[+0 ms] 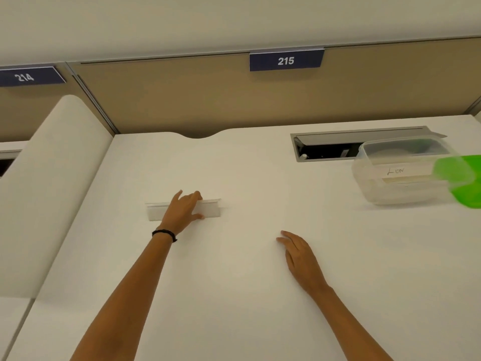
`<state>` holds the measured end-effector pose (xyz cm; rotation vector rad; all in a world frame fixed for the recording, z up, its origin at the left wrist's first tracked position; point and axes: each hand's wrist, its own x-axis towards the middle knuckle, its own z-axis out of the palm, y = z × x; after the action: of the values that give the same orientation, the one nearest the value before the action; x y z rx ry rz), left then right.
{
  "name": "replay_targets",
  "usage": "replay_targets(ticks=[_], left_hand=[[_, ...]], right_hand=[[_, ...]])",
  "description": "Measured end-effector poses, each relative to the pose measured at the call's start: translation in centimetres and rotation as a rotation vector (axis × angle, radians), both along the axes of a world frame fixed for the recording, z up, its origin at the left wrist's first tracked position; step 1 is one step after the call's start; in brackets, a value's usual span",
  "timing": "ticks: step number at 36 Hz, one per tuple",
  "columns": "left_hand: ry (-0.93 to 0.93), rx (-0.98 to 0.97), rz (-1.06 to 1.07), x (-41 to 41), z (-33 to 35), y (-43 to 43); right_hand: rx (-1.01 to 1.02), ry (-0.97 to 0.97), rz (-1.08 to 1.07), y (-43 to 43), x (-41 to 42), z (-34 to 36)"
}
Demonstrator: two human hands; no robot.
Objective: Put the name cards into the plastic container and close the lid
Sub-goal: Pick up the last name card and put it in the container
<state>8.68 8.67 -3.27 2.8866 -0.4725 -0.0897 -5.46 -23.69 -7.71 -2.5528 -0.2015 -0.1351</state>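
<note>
A white folded name card (212,208) stands on the white desk (247,295) left of centre. My left hand (183,209) is wrapped over its middle, fingers behind its top edge and thumb in front. My right hand (299,252) lies flat on the desk, palm down, holding nothing. A clear plastic container (400,183) stands at the far right with no lid on it. Inside it a card with handwriting (395,171) leans against the front wall. A green lid (463,182) lies against the container's right side, cut off by the frame edge.
An open cable hatch (328,148) is set into the desk behind the container. A beige partition (234,95) with signs 214 and 215 runs along the back. A white divider panel (52,191) borders the desk on the left.
</note>
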Motion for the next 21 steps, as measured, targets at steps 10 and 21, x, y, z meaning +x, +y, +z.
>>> replay_targets(ticks=[10, 21], left_hand=[[-0.034, -0.131, -0.112, -4.6, -0.2, -6.9], [0.019, -0.085, -0.129, -6.5, -0.5, -3.9]], right_hand=[[-0.025, -0.013, 0.145, 5.3, 2.9, 3.1], [-0.221, 0.077, 0.161, 7.0, 4.1, 3.0]])
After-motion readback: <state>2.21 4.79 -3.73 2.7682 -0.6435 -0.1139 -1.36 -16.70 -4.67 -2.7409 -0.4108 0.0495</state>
